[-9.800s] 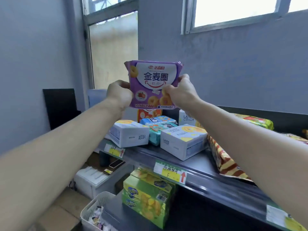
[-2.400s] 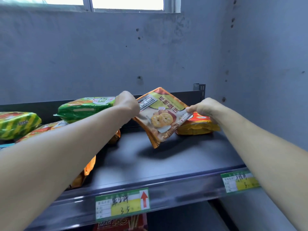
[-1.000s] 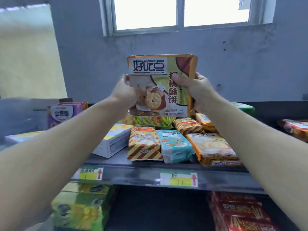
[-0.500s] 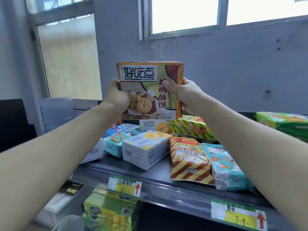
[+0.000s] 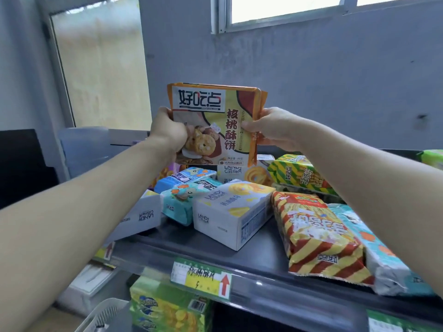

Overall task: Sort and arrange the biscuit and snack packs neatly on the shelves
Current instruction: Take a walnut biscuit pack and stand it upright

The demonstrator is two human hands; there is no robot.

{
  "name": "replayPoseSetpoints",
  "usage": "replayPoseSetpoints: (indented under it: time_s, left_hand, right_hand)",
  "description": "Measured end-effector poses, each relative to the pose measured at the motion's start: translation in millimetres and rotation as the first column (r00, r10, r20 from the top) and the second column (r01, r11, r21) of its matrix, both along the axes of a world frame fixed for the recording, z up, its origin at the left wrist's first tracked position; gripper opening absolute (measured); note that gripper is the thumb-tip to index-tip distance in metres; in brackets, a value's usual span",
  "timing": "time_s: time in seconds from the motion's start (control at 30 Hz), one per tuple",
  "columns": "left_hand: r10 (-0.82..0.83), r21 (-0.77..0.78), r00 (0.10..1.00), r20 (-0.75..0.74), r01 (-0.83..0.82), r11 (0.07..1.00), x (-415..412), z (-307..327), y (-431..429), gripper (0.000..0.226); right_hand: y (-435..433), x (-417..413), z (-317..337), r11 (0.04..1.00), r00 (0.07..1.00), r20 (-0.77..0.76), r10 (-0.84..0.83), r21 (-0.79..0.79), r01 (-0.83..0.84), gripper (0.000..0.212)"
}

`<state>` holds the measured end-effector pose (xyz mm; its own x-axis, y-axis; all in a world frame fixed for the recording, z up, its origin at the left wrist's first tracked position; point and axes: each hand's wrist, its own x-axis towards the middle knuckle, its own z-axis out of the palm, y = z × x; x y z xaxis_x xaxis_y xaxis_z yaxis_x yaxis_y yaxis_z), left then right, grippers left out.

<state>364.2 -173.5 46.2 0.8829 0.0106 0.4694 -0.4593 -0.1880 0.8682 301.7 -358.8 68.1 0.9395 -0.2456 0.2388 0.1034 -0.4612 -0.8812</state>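
Walnut biscuit pack held upright above the shelf, left hand and right hand gripping opposite edges, probably to read its face before placement.

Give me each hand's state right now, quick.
Left hand: grips the walnut biscuit pack by its left edge.
Right hand: pinches the same pack's right edge.

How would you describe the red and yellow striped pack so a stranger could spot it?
Look at the dark upper shelf below the window. Near its front edge, between the white cookie box and a teal pack, lies the striped pack. Only it has slanted red and yellow stripes; the pack behind it is green and yellow.
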Motion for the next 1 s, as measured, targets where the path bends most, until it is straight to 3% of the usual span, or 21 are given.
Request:
replayPoseSetpoints:
  time_s: [0.13,0.27,0.37,0.57,0.7,0.77,0.9,1.0]
  left_hand:
    - [-0.035,-0.002,0.999,-0.012,0.035,0.999,19.0,1.1,5.6,0.018]
    - [-0.057,-0.015,0.998,-0.018,0.057,0.998,39.5,4.8,18.5,0.017]
    - [-0.064,-0.026,0.998,-0.014,0.064,0.998,53.2,4.1,28.1,0.018]
    - [-0.05,-0.07,0.999,-0.01,0.049,0.996,79.0,6.1,53.9,0.02]
    - [-0.042,-0.093,0.999,0.004,0.042,0.995,88.9,6.0,64.1,0.024]
    - [-0.02,-0.09,0.999,0.029,0.022,0.996,92.9,5.1,68.4,0.024]
    - [-0.003,-0.086,0.999,0.037,0.006,0.996,99.5,1.6,71.8,0.023]
    - [-0.016,-0.081,1.0,0.026,0.018,0.997,102.7,-1.9,66.9,0.024]
  right_hand:
    - [7.0,9.4,2.0,0.997,0.998,-0.045,-0.031,-0.066,0.028,0.018]
    - [20.3,22.2,3.8,0.974,0.992,-0.082,-0.091,-0.213,0.072,0.035]
    - [24.0,35.8,1.7,0.92,0.974,-0.091,-0.206,-0.357,0.161,0.046]
    - [32.2,51.1,-10.4,0.831,0.931,-0.147,-0.335,-0.512,0.218,0.044]
    - [49.1,77.8,-21.6,0.795,0.936,-0.174,-0.307,-0.588,0.151,0.033]
    - [60.7,93.4,-28.7,0.726,0.931,-0.2,-0.305,-0.682,0.092,0.023]
    - [66.3,111.1,-42.6,0.589,0.907,-0.283,-0.312,-0.807,-0.049,0.044]
    - [60.5,109.4,-48.2,0.525,0.89,-0.279,-0.36,-0.85,-0.055,0.038]
